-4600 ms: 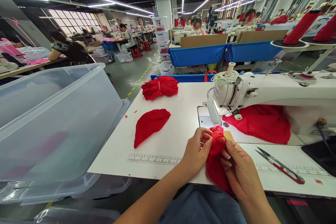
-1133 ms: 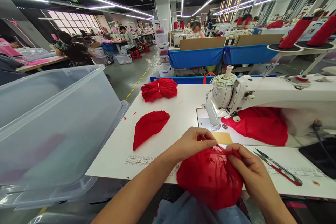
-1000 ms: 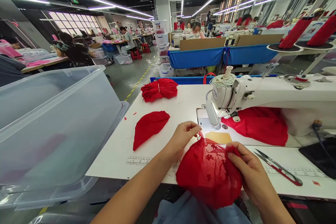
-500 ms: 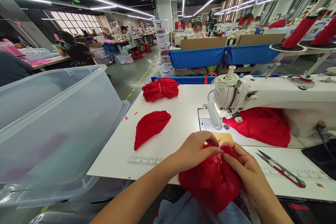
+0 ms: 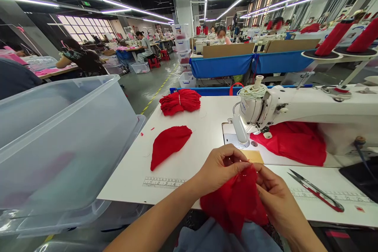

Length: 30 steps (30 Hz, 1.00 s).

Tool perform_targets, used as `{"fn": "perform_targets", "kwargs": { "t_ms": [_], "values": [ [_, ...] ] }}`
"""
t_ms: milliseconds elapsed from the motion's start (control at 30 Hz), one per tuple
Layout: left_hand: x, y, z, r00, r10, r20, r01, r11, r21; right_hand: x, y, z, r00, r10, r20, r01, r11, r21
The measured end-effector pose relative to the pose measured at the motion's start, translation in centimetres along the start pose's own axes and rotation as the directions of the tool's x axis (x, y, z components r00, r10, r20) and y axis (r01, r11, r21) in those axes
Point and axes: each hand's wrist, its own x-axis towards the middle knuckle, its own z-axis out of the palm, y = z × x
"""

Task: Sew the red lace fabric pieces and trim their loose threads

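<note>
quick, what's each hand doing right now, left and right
Left hand: closed, pinching the top edge of the red fabric.
Right hand: closed on the same fabric, gripping its right side.

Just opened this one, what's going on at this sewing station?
A person holds a sheer red fabric piece in both hands at the near edge of the white table. The left hand and right hand pinch its top edge close together, in front of the sewing machine and not under its needle. Thread snips lie untouched on the right. A flat red piece and a tied red bundle lie on the left.
</note>
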Motion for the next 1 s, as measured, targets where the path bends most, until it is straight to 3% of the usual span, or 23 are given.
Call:
{"fn": "perform_targets", "kwargs": {
  "t_ms": [100, 200, 267, 333, 433, 567, 767, 867, 1000],
  "values": [
    [0.0, -0.2, 0.0, 0.996, -0.075, 0.054, 0.084, 0.976, -0.201, 0.2, 0.2, 0.0, 0.977, -0.194, -0.091, 0.179, 0.971, -0.156],
    [0.1, -0.6, -0.4, 0.991, -0.118, 0.061, 0.132, 0.931, -0.339, 0.2, 0.2, 0.1, 0.899, -0.418, -0.133, 0.368, 0.883, -0.290],
    [0.1, -0.7, -0.8, 0.989, -0.125, 0.080, 0.145, 0.926, -0.350, 0.2, 0.1, 0.3, 0.852, -0.504, -0.144, 0.452, 0.845, -0.285],
    [0.1, -0.4, -1.4, 0.986, -0.120, 0.120, 0.152, 0.937, -0.314, 0.2, 0.2, 0.5, 0.851, -0.485, -0.201, 0.449, 0.871, -0.200],
    [0.0, 0.3, -2.1, 0.959, -0.149, 0.242, 0.196, 0.963, -0.184, 0.2, 0.2, 0.7, 0.901, -0.376, -0.215, 0.364, 0.927, -0.095],
    [-0.2, 1.1, -2.7, 0.911, -0.143, 0.388, 0.173, 0.984, -0.044, 0.2, 0.3, 0.8, 0.938, -0.296, -0.181, 0.259, 0.944, -0.202],
    [-0.1, 1.8, -3.1, 0.888, -0.051, 0.458, 0.098, 0.992, -0.079, 0.0, 0.9, 0.4, 0.977, -0.189, 0.096, 0.211, 0.922, -0.325],
    [0.0, 2.4, -3.4, 0.864, -0.035, 0.503, 0.076, 0.995, -0.061, -0.2, 1.2, 0.8, 0.969, -0.218, 0.121, 0.245, 0.918, -0.311],
    [0.1, 2.6, -3.5, 0.868, -0.040, 0.495, 0.040, 0.999, 0.011, -0.5, 1.2, 2.0, 0.921, -0.388, -0.026, 0.369, 0.894, -0.252]
  ]
}}
